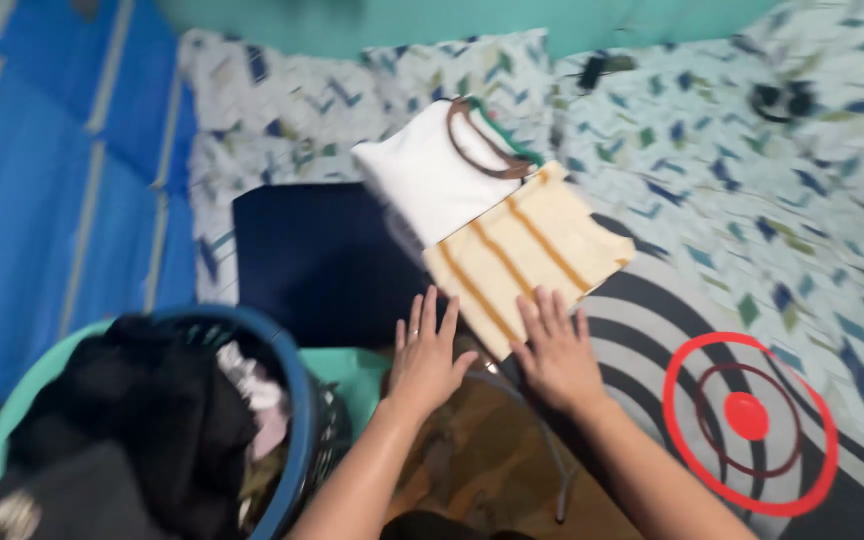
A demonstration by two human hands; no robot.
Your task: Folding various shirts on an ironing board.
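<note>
I'm pressing my left hand [425, 362] and right hand [555, 357] flat, fingers spread and gripping nothing, beside the striped shirt [526, 252] on the bed [752, 200].

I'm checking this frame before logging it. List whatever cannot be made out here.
Head view only:
- Two small dark objects and on the patterned sheet: blurred, kind unclear.
- Round blue plastic laundry basket: cut by the bottom edge; the dark clothes on top hide what is beneath.
- Folded cream garment with orange stripes: its near edge lies under the right hand.

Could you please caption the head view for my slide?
Both hands, left and right, flat on a folded striped shirt beside a laundry basket.
</note>
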